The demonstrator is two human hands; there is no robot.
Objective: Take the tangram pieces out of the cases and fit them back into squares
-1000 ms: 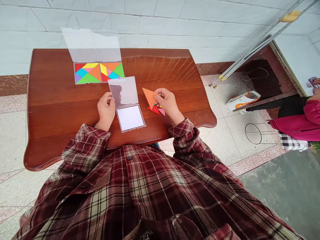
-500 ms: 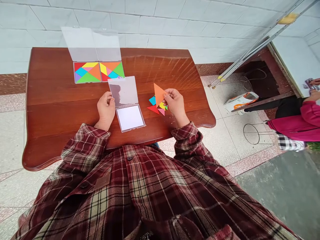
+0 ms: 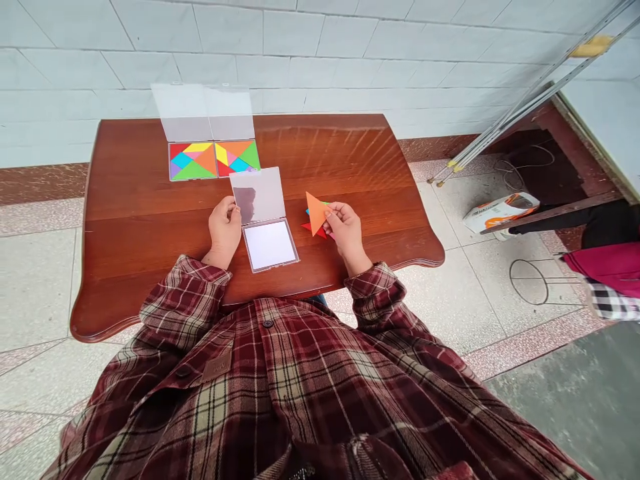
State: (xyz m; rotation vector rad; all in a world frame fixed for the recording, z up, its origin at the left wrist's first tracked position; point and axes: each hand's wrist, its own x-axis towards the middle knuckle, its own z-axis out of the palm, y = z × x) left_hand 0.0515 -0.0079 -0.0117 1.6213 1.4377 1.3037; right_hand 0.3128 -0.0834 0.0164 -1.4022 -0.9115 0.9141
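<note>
My right hand [image 3: 347, 233] pinches a large orange tangram triangle [image 3: 315, 213] between thumb and fingers, above the table. Under and behind it lie loose tangram pieces; a red piece [image 3: 320, 233] shows, with bits of blue, green and pink, the rest hidden. Between my hands a small clear case [image 3: 273, 269] lies open, with a plain white base inside. Its transparent lid [image 3: 265, 195] is tilted up on the far side. My left hand [image 3: 225, 232] is closed at the lid's left edge, fingertips appearing to pinch it.
Two open cases filled with coloured tangram pieces, a left one [image 3: 193, 179] and a right one [image 3: 245, 173], lie behind on the brown wooden table [image 3: 135, 247]. A tiled wall stands behind. At right are metal poles [image 3: 480, 137], a white bag [image 3: 500, 211] and a seated person's clothing [image 3: 610, 263].
The view has shifted, so the table sits lower and further right. My right hand has lowered the orange triangle slightly over the loose pieces. My left hand stays at the lid.
</note>
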